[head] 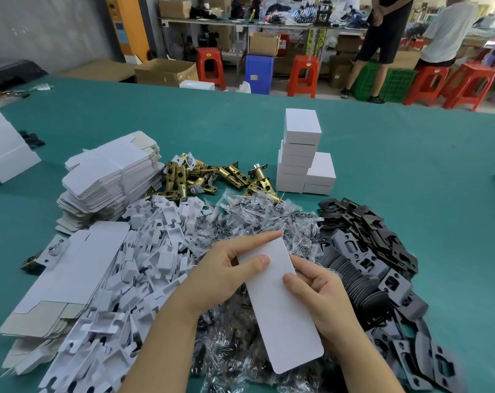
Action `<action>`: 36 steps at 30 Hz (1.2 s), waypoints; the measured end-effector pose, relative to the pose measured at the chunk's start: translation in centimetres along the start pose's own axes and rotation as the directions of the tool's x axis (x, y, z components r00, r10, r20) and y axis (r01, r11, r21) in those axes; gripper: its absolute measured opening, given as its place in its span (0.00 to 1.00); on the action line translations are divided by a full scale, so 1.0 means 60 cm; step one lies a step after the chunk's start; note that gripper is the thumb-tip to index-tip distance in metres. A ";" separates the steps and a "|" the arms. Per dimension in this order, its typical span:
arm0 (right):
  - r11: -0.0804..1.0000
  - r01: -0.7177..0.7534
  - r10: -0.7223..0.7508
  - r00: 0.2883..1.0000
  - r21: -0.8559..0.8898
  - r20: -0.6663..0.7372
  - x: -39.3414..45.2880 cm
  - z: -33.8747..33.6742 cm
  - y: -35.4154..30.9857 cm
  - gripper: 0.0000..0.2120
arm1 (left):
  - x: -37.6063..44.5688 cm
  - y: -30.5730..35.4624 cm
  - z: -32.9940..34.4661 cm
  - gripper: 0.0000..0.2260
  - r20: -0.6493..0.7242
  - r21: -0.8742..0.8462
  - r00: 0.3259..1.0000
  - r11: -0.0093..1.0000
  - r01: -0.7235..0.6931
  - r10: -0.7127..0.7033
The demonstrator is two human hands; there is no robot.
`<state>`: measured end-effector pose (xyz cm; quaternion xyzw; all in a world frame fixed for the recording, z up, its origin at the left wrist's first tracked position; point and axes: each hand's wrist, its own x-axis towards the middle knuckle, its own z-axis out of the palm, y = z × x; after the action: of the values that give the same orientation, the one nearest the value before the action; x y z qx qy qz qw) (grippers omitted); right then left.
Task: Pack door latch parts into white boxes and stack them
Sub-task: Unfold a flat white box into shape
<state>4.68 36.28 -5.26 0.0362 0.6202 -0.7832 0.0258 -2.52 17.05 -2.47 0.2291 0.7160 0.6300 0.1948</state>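
White boxes point(301, 154) and brass-gold latches point(206, 177) lie on a teal table point(410, 154) beside black plates point(368, 251).

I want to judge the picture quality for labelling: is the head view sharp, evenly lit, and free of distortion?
Head view: light is soft and even, with faint shadows; both hands, left and right, and the flat white box are sharp; clear screw bags glint; the teal table edge bows from the wide lens; background stools are slightly soft.

A packing workshop: a green worktable point(382, 154) heaped with brass latches point(206, 177), flat cartons point(113, 171), red stools point(303, 75) behind.
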 end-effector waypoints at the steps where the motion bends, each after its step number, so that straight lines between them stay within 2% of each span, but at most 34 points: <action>1: 1.000 -0.002 0.002 1.000 -0.004 0.002 0.001 0.000 0.000 0.17 | 0.000 0.000 0.000 0.17 0.001 0.002 1.000 1.000 0.001 -0.001; 4: 1.000 -0.009 0.009 1.000 0.003 0.007 0.005 -0.003 0.004 0.17 | 0.000 0.000 -0.001 0.17 0.003 -0.029 1.000 1.000 0.005 -0.005; 8: 0.997 -0.025 0.027 0.999 0.079 -0.021 0.009 -0.010 0.005 0.16 | 0.003 -0.006 -0.001 0.17 -0.076 -0.097 0.997 0.995 -0.020 0.013; 11: 0.993 -0.042 0.044 0.999 0.110 -0.009 0.012 -0.015 0.006 0.15 | 0.004 -0.008 -0.001 0.16 -0.087 -0.070 0.996 0.997 -0.031 0.025; 17: 0.988 -0.095 0.099 0.995 0.123 -0.028 0.013 -0.015 -0.002 0.14 | 0.007 -0.001 0.015 0.15 -0.128 0.045 0.990 0.998 -0.052 0.058; 19: 0.989 -0.108 0.118 0.988 0.100 -0.101 0.015 -0.020 -0.002 0.16 | 0.007 0.002 0.017 0.19 -0.138 0.084 0.988 0.995 -0.060 0.072; 23: 0.988 -0.121 0.135 0.979 0.094 -0.156 0.015 -0.023 -0.006 0.15 | 0.001 0.001 0.016 0.34 -0.072 0.351 0.983 0.927 -0.132 0.168; 25: 0.989 -0.133 0.142 0.980 0.069 -0.139 0.009 -0.015 -0.012 0.13 | 0.002 0.000 0.018 0.32 -0.040 0.386 0.985 0.912 -0.138 0.166; 28: 0.973 -0.087 0.107 0.991 0.215 -0.082 0.008 -0.012 -0.010 0.24 | 0.006 -0.001 0.016 0.25 -0.097 0.331 0.982 0.936 -0.122 0.162; 30: 0.953 -0.059 0.074 0.996 0.297 -0.041 0.009 -0.011 -0.009 0.24 | 0.008 -0.001 0.010 0.21 -0.141 0.253 0.980 0.962 -0.101 0.140; 34: 0.939 -0.044 0.068 0.996 0.342 -0.061 0.014 -0.009 0.002 0.25 | 0.011 -0.006 0.007 0.18 -0.149 0.155 0.985 0.986 -0.067 0.091; 36: 0.936 -0.019 0.047 0.996 0.351 -0.073 0.014 -0.010 0.007 0.20 | 0.011 -0.008 0.010 0.17 -0.117 0.136 0.989 0.988 -0.079 0.095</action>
<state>3.92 36.75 -5.87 0.0822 0.4708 -0.8784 0.0070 -2.80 17.86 -3.02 0.2334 0.7559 0.6022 0.1072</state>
